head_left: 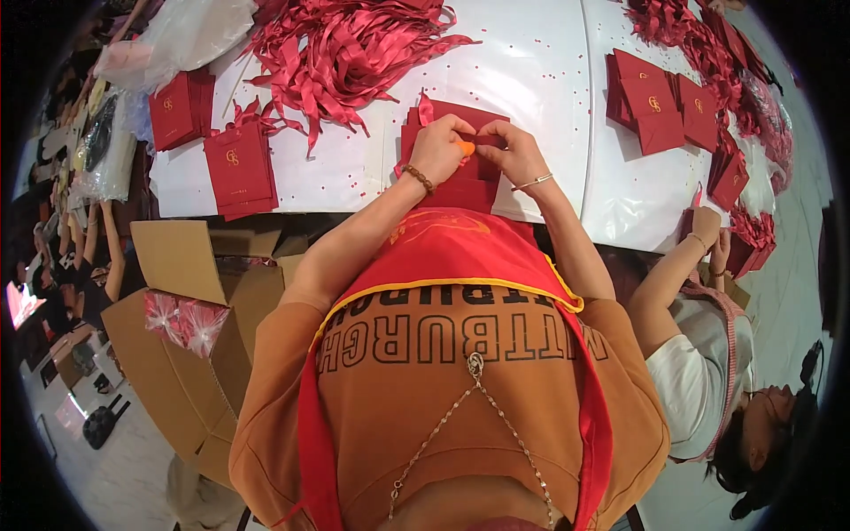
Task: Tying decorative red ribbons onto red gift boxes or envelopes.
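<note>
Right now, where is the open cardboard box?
In the head view, the open cardboard box sits on the floor at the person's left, below the white table's edge, with red, plastic-wrapped bundles inside.
</note>
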The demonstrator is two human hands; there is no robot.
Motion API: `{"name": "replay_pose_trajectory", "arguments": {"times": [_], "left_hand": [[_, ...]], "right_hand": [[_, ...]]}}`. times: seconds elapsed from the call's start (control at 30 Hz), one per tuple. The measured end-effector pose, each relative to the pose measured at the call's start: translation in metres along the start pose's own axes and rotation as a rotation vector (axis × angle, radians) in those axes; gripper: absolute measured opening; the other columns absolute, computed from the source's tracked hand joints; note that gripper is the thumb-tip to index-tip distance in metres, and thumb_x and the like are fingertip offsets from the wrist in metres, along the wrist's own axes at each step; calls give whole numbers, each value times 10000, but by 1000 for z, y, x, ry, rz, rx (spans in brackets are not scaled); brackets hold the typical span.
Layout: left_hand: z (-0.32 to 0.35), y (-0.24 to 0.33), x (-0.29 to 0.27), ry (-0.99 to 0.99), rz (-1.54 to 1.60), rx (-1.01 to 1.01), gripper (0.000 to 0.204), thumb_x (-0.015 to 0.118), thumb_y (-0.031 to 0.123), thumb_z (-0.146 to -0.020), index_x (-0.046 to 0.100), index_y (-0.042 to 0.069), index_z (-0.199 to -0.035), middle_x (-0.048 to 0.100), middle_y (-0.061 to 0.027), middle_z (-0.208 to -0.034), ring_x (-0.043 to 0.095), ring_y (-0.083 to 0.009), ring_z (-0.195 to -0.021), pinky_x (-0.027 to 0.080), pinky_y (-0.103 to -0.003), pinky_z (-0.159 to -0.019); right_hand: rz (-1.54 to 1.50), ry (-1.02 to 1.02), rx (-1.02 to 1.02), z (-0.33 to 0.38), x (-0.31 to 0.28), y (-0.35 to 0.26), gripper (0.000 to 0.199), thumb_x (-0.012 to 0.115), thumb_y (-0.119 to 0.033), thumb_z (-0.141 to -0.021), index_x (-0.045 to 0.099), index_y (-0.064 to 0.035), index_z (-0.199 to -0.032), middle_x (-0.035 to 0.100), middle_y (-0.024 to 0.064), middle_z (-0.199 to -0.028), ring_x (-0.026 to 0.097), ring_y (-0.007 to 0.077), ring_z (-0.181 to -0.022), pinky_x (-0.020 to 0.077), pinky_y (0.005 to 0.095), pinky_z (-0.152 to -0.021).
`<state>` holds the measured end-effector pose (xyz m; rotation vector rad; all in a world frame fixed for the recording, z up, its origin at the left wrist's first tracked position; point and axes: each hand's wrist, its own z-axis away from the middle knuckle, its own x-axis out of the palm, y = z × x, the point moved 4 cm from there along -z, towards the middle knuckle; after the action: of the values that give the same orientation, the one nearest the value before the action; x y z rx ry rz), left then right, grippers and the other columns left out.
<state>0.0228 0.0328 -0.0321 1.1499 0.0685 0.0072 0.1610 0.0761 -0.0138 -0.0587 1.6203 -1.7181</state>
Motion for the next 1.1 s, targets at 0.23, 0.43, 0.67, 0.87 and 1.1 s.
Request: {"name": "replay_pose_trajectory", "arguments": {"times": [0.23, 0.43, 0.67, 0.87, 1.1], "left_hand": [[7, 17, 2, 139, -486, 298, 178, 582, 61, -691, 592, 50, -869, 611, -112, -652, 603, -245, -624, 457, -345, -572], [5, 16, -1, 62, -311, 122, 172, 559, 52, -696, 592, 44, -865, 616, -128, -680, 606, -279, -669, 462, -378, -599], [10, 22, 1, 89, -560, 393, 167, 578, 31, -735, 564, 9, -900, 588, -60, -623, 545, -106, -537, 421, -249, -485], [12, 10, -4, -25, -50, 84, 115, 617, 72, -750, 548, 16, -823, 599, -80, -645, 551, -130, -512, 425, -264, -473], [-15, 49, -31, -189, -763, 319, 242, 572, 293, -785, 649, 63, -794, 609, -99, -682, 575, -206, -602, 428, -308, -552]], "right_hand": [[124, -42, -41, -1, 0, -2, 210, 642, -99, -709, 584, -27, -897, 601, 153, -819, 576, 307, -753, 453, 360, -667], [261, -91, -81, 1, 0, -12, 210, 632, -88, -705, 574, -28, -898, 576, 166, -821, 557, 343, -782, 444, 399, -675], [218, -70, -192, 3, 2, -16, 192, 617, -61, -707, 573, -21, -889, 556, 157, -806, 551, 340, -760, 439, 397, -657], [140, -31, -214, 8, 2, -16, 190, 600, -34, -713, 581, -20, -902, 554, 149, -809, 550, 326, -749, 441, 373, -648], [195, -45, -292, 11, 4, -31, 172, 583, -13, -732, 576, -20, -903, 546, 140, -812, 550, 325, -742, 448, 372, -649]]}}
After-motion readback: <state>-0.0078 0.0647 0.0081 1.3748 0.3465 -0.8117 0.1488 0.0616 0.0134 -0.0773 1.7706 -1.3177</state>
